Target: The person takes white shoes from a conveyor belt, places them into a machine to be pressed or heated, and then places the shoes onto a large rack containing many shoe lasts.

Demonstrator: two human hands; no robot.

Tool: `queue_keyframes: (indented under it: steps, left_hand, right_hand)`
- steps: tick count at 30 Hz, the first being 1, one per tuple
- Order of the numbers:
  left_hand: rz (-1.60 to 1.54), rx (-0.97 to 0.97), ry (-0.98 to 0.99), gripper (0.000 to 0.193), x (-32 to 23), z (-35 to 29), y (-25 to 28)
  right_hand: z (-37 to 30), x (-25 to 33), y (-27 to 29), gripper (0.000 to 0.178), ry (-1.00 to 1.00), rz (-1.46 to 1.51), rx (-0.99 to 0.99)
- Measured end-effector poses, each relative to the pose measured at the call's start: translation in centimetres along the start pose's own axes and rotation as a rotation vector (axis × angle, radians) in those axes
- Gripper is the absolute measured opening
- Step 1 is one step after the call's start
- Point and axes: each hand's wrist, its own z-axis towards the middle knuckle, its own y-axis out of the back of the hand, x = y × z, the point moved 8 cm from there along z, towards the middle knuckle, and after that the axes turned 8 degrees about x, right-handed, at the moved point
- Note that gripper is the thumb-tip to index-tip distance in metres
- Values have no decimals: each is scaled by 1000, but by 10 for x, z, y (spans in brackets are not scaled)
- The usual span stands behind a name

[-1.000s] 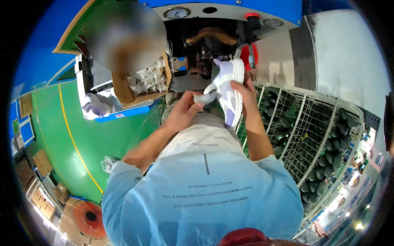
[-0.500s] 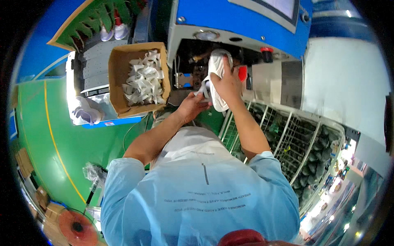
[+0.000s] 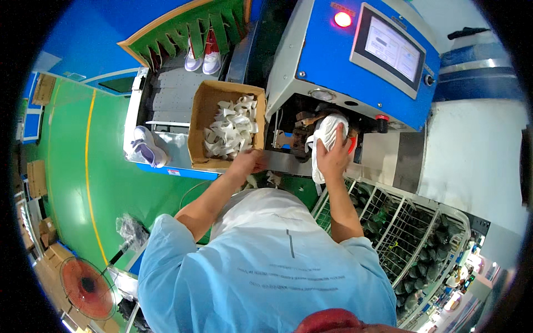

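At the near right, a wire rack is being shown beside the work, so its rim is best being avoided by the right elbow. Farther in, the left hand is being held at the near right corner of a cardboard box of white strips; whether anything is being gripped cannot be told (the fingers are blurred). To the right, a white shoe is being gripped by the right hand, with the fingers being spread over its upturned sole. The shoe is being held before the dark opening of a blue machine; contact with the parts inside cannot be made out. For good control, the sole is best being held firmly and level, with fingertips being placed clear of those parts and the red button at the right being left unbrushed.
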Motion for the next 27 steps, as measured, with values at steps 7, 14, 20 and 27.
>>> queue_keyframes:
  steps: [7,14,20,27]
  left_hand:
    - [127,394,153,66,2,-4,-117]
    - [18,842,612,69,93,-27,-135]
    - [376,724,422,57,85,-31,-79]
    - [794,474,216,84,12,-37,-43]
  right_hand:
    - [-101,-4,17,82,34,107,-84]
    - [-184,19,34,68,290,-11,300]
    - [-106,-6,-52,39,-670,1791,328]
    - [-158,15,-12,59,-359,1178,34]
